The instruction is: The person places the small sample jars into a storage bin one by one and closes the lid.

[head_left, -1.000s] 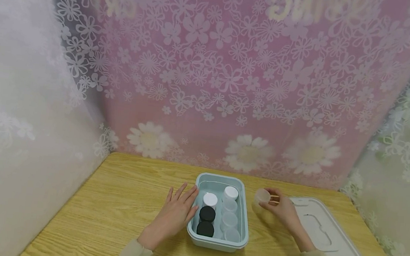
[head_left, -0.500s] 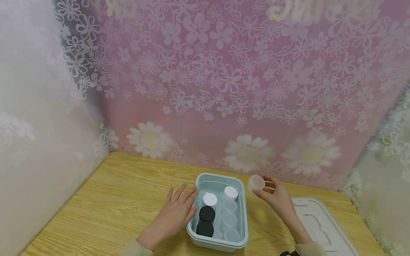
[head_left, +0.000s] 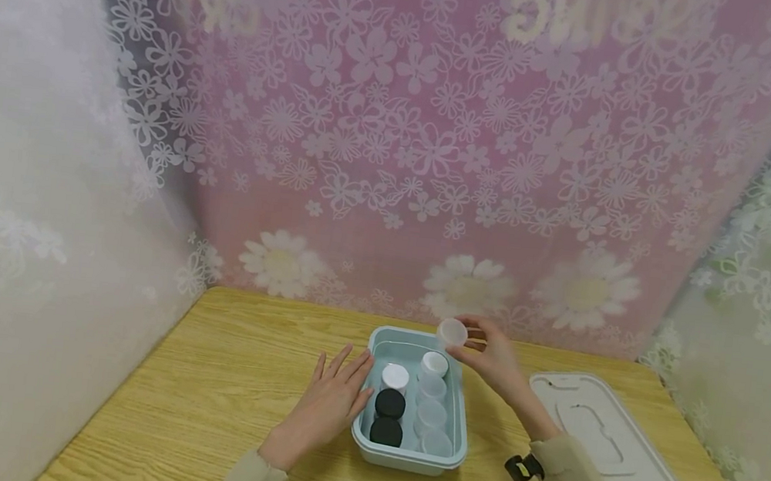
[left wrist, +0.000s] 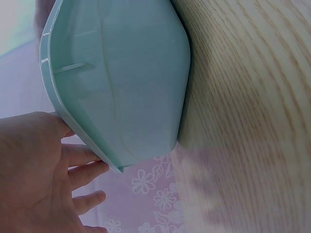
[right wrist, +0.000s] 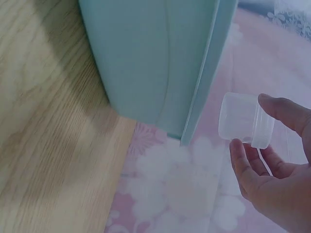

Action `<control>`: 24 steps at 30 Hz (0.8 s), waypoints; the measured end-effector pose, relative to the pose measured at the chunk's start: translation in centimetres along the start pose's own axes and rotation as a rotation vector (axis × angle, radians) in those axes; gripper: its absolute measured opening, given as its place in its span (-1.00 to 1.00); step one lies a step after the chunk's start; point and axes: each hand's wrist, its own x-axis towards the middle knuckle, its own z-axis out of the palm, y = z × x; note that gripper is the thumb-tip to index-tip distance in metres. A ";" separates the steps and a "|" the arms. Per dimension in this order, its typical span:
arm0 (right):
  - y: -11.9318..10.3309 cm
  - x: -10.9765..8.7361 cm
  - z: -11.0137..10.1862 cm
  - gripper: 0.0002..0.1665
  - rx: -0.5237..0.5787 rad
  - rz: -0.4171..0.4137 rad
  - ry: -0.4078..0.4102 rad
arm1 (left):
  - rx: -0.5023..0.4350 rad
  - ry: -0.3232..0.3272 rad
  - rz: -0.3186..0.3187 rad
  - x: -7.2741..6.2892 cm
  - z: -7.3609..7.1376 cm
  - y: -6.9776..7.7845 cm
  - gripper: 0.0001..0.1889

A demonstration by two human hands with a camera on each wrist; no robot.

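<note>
My right hand (head_left: 495, 363) pinches a small translucent jar with a ribbed screw lid (right wrist: 243, 120) between thumb and fingers. In the head view that jar overlaps the far right corner of the light blue plastic box (head_left: 406, 461). My left hand (head_left: 328, 405) rests with spread, straight fingers along the box's left rim; in the left wrist view its fingertips touch that rim. Inside the box stand two columns of jars: a white-lidded jar (head_left: 395, 377) and two black-lidded jars (head_left: 389, 404) on the left, a white-lidded one (head_left: 434, 364) and several translucent jars (head_left: 431, 415) on the right.
A flat whitish lid (head_left: 617, 441) with a moulded groove lies on the wooden table (head_left: 241, 366) to the right, partly behind the right forearm. A pink flowered cloth (head_left: 400, 157) hangs behind the table, with pale cloths at both sides.
My right hand has carried the translucent jar left and upward, from beside the box to over its far right corner. The left hand and the box stay in place.
</note>
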 end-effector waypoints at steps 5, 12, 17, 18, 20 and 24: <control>-0.5 0.8 1.1 -0.35 -0.002 -0.029 -0.052 | 0.006 0.001 0.001 0.0 0.0 0.0 -0.45; 0.2 2.2 2.8 -0.37 0.005 -0.052 -0.163 | 0.014 -0.006 -0.001 0.0 0.1 -0.1 -0.45; 0.5 2.8 3.9 -0.42 -0.027 -0.089 -0.222 | 0.008 -0.015 -0.001 0.0 0.2 -0.1 -0.44; 0.6 2.9 4.1 -0.42 -0.037 -0.096 -0.227 | 0.010 -0.014 -0.001 0.0 0.2 -0.1 -0.44; 0.8 3.1 4.3 -0.43 -0.059 -0.113 -0.230 | 0.011 -0.013 0.000 0.0 0.2 -0.1 -0.44; 1.4 3.4 4.9 -0.45 -0.086 -0.136 -0.236 | 0.022 -0.008 0.001 0.1 0.1 -0.2 -0.45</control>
